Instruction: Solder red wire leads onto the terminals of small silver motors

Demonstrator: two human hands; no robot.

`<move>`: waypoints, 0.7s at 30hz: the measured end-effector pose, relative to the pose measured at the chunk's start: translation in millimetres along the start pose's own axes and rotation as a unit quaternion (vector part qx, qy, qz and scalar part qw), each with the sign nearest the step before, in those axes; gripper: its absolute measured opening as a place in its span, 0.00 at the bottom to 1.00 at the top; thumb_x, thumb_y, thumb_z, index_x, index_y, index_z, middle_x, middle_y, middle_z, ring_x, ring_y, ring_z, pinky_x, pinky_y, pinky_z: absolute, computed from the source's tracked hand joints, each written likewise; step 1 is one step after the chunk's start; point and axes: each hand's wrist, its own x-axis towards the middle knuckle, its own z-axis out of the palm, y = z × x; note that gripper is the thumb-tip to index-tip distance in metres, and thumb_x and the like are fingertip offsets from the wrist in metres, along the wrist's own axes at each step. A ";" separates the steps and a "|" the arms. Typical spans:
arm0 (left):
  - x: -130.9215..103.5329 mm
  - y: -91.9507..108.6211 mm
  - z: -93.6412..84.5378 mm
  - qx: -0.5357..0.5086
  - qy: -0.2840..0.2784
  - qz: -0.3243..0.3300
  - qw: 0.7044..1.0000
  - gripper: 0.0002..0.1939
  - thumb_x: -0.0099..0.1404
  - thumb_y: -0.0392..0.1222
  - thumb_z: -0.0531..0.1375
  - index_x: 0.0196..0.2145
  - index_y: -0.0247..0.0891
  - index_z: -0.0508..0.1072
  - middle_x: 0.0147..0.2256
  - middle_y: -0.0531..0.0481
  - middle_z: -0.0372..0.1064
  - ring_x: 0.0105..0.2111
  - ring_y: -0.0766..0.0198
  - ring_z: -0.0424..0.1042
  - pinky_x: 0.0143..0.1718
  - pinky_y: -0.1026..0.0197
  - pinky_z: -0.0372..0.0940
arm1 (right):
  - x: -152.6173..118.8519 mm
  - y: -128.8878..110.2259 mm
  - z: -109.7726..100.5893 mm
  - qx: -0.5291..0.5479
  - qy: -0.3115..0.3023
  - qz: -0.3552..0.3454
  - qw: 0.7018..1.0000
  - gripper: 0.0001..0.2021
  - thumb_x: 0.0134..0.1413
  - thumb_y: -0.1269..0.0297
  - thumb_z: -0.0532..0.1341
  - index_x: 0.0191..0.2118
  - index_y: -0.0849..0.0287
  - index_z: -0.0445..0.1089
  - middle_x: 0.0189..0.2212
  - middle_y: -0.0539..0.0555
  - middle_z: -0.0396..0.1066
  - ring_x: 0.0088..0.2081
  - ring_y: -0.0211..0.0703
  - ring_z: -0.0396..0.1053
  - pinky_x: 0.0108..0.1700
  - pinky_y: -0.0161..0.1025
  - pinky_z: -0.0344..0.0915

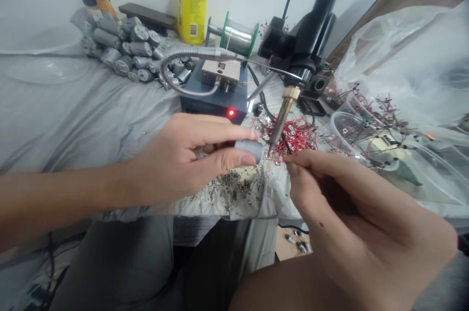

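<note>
My left hand grips a small grey cylindrical motor between thumb and fingers, its end facing right. Close to that end is the tip of a soldering iron, which hangs tilted from a black stand. My right hand pinches a thin red wire that reaches toward the motor's end. Whether the wire touches the motor I cannot tell. Just behind lies a heap of red wires with small metal parts.
A blue box with a lit red lamp carries a flexible metal tube and a solder spool. Grey motors are piled at back left, near a yellow bottle. Plastic tubs with wires stand right. Solder droppings litter the front edge.
</note>
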 end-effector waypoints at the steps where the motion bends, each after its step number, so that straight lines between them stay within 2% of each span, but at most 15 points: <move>1: -0.1 0.1 -0.2 0.001 -0.001 0.003 1.000 0.06 0.72 0.45 0.72 0.45 0.45 0.87 0.37 0.51 0.86 0.27 0.64 0.77 0.31 0.61 0.71 | 0.3 0.0 0.4 0.000 0.000 -0.001 1.000 0.07 0.73 0.66 0.62 0.40 0.47 0.74 0.26 0.45 0.74 0.24 0.39 0.69 0.27 0.39 0.67; 6: 0.1 1.3 -0.9 0.007 -0.012 0.010 1.000 0.06 0.73 0.45 0.71 0.46 0.47 0.87 0.44 0.51 0.87 0.35 0.60 0.83 0.36 0.60 0.73 | 1.4 -1.6 1.8 0.002 -0.001 -0.002 1.000 0.07 0.73 0.67 0.62 0.40 0.47 0.74 0.26 0.45 0.73 0.24 0.39 0.68 0.27 0.39 0.66; 11: 1.4 1.9 -0.1 0.004 -0.004 0.010 1.000 0.07 0.72 0.45 0.71 0.45 0.44 0.88 0.39 0.49 0.87 0.29 0.63 0.80 0.29 0.62 0.69 | 0.9 -1.8 -0.4 0.002 0.001 -0.001 1.000 0.08 0.73 0.69 0.62 0.40 0.49 0.74 0.26 0.45 0.74 0.25 0.37 0.69 0.28 0.37 0.67; 16: -2.0 0.7 0.0 -0.002 -0.002 -0.010 1.000 0.09 0.74 0.47 0.71 0.45 0.42 0.89 0.37 0.48 0.87 0.28 0.62 0.81 0.30 0.62 0.71 | 1.5 -4.5 -5.8 -0.038 -0.007 -0.019 0.999 0.08 0.66 0.73 0.67 0.40 0.49 0.78 0.27 0.43 0.75 0.24 0.34 0.69 0.28 0.33 0.68; 21: -4.5 -1.1 1.0 -0.013 0.000 -0.023 1.000 0.09 0.74 0.49 0.71 0.46 0.43 0.89 0.33 0.50 0.86 0.23 0.64 0.77 0.27 0.63 0.69 | -0.1 -12.1 -3.7 -0.047 0.019 0.030 0.998 0.08 0.67 0.71 0.66 0.39 0.48 0.79 0.28 0.44 0.76 0.26 0.36 0.69 0.30 0.35 0.69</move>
